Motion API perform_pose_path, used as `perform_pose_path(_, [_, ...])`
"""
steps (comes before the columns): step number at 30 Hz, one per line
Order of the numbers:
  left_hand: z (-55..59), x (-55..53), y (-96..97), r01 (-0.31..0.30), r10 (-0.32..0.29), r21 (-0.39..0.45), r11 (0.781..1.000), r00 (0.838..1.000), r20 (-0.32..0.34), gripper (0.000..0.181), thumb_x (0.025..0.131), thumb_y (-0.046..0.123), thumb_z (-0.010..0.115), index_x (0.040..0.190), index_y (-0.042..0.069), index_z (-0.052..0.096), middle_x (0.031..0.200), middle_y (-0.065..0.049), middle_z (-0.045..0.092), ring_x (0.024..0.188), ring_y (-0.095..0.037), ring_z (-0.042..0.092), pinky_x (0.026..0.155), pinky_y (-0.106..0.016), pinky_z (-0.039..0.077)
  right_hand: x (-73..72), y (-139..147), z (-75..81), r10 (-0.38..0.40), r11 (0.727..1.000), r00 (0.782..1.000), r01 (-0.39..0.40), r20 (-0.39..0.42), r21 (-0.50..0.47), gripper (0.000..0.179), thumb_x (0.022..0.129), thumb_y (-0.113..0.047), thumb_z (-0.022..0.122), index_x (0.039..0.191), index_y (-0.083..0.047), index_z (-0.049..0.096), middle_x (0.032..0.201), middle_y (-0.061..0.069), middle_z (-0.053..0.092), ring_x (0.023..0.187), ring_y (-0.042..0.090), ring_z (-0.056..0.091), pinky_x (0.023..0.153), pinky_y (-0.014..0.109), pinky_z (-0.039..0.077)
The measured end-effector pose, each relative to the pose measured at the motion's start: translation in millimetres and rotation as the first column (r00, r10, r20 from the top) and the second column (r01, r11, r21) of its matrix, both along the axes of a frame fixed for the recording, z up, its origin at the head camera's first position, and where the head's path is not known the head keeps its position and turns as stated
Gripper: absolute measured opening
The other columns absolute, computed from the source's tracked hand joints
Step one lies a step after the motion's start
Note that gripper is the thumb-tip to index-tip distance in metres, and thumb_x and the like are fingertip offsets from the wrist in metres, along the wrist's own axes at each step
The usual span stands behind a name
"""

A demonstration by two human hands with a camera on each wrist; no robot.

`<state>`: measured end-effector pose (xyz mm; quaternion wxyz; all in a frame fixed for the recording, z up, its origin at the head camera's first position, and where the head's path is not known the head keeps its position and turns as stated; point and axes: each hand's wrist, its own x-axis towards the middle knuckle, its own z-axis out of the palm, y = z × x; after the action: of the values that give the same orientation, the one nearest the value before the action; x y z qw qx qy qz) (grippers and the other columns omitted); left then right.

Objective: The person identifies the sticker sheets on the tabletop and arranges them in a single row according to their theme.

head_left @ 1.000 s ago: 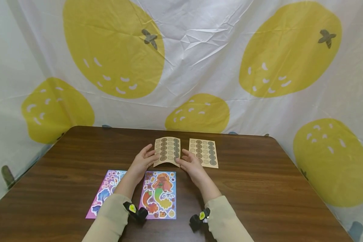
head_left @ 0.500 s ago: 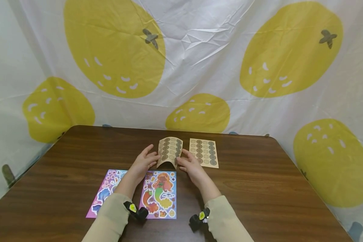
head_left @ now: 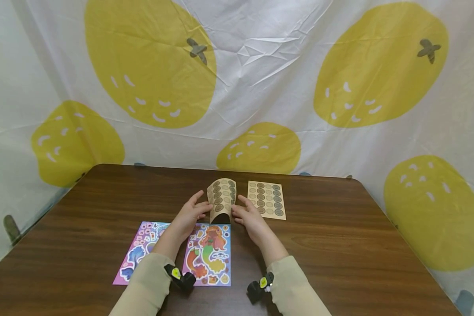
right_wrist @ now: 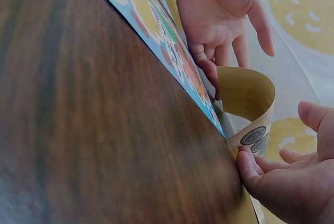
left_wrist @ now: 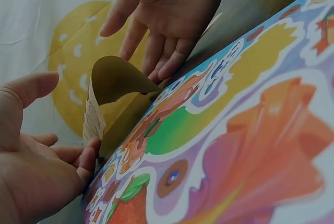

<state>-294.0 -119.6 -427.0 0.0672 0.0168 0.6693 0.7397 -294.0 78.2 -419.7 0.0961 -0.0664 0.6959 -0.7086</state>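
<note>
A tan sticker sheet with rows of round stamp-like prints (head_left: 222, 193) stands bowed up into an arch between both hands. My left hand (head_left: 186, 217) presses its left edge with extended fingertips, thumb raised away from the paper. On the opposite edge, the fingers of my right hand (head_left: 250, 219) press inward, loosely straight. From the left wrist, the plain brown underside of the sheet (left_wrist: 117, 80) shows, its arch rising off the table. The right wrist view shows the sheet (right_wrist: 250, 96) curved, its side edges near the tabletop at the fingertips of each hand.
A second tan sheet of round stickers (head_left: 274, 199) lies flat at the right, beyond my right hand. Nearer, a mermaid sticker sheet (head_left: 207, 259) and another colourful one (head_left: 132, 259) lie side by side, the latter partly under my left forearm. A lemon-print cloth (head_left: 260, 96) hangs behind the brown table (head_left: 359, 245).
My left hand has shifted slightly right, toward the right hand. The tan sheet between them has gone from a shallow bend to a narrow, tall arch, its near edge lifting higher.
</note>
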Motion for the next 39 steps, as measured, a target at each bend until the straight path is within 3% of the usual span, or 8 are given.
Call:
perform_pose_path(5, [-0.1, 0.6, 1.6, -0.006, 0.006, -0.006, 1.000, 1.000, -0.004, 0.071, 0.094, 0.008, 0.057, 0.152, 0.003, 0.016, 0.140, -0.028, 0.042, 0.113, -0.030, 0.048, 0.088, -0.034, 0.037, 1.0, 0, -0.1, -0.012, 1.000, 1.000, 0.012, -0.005, -0.003, 0.059, 0.098, -0.012, 0.050, 0.148, 0.004, 0.023, 0.131, 0.030, 0.047, 0.113, 0.033, 0.052, 0.098, 0.044, 0.042])
perform_pose_path(11, [0.8, 3.4, 5.4, 0.001, -0.001, -0.028, 1.000, 1.000, -0.011, 0.075, 0.092, 0.010, 0.060, 0.152, 0.003, 0.015, 0.144, -0.029, 0.036, 0.127, -0.040, 0.040, 0.105, -0.048, 0.031, 2.0, 0, 0.1, -0.026, 1.000, 1.000, 0.026, -0.007, -0.007, 0.062, 0.097, -0.010, 0.054, 0.148, 0.005, 0.022, 0.133, 0.031, 0.046, 0.117, 0.036, 0.051, 0.098, 0.045, 0.043])
perform_pose_path(15, [1.1, 4.7, 8.6, -0.010, 0.008, -0.059, 0.998, 1.000, -0.027, 0.075, 0.092, 0.008, 0.061, 0.152, 0.003, 0.016, 0.145, -0.028, 0.034, 0.129, -0.042, 0.039, 0.107, -0.052, 0.029, 1.5, -1, 0.5, -0.023, 1.000, 1.000, 0.023, -0.006, 0.006, 0.064, 0.097, -0.010, 0.055, 0.147, 0.007, 0.020, 0.135, 0.034, 0.042, 0.119, 0.039, 0.049, 0.097, 0.047, 0.043])
perform_pose_path(24, [-1.8, 2.5, 12.8, -0.093, 0.082, -0.119, 0.989, 0.992, -0.092, 0.076, 0.084, -0.002, 0.065, 0.149, -0.001, 0.024, 0.140, -0.029, 0.041, 0.112, -0.036, 0.051, 0.091, -0.037, 0.046, 1.2, 0, -2.0, -0.068, 0.996, 0.997, 0.070, -0.031, 0.061, 0.065, 0.095, -0.009, 0.059, 0.147, 0.007, 0.023, 0.132, 0.033, 0.047, 0.114, 0.039, 0.054, 0.091, 0.045, 0.048])
perform_pose_path(33, [-0.4, 4.9, 13.8, -0.124, 0.107, -0.150, 0.981, 0.987, -0.116, 0.079, 0.082, -0.001, 0.070, 0.149, 0.002, 0.027, 0.135, -0.025, 0.047, 0.105, -0.034, 0.054, 0.081, -0.034, 0.050, 2.7, 2, -0.6, -0.131, 0.984, 0.989, 0.139, -0.073, 0.115, 0.063, 0.092, -0.009, 0.064, 0.145, 0.004, 0.033, 0.121, 0.027, 0.056, 0.100, 0.032, 0.061, 0.081, 0.038, 0.053])
perform_pose_path(39, [4.1, 7.0, 14.6, -0.138, 0.122, -0.131, 0.982, 0.984, -0.127, 0.079, 0.081, -0.003, 0.070, 0.148, 0.002, 0.029, 0.129, -0.025, 0.050, 0.097, -0.029, 0.057, 0.075, -0.030, 0.051, -0.5, 3, 1.3, -0.165, 0.977, 0.981, 0.177, -0.101, 0.121, 0.059, 0.090, -0.004, 0.065, 0.142, 0.003, 0.038, 0.105, 0.021, 0.061, 0.087, 0.025, 0.064, 0.074, 0.038, 0.054])
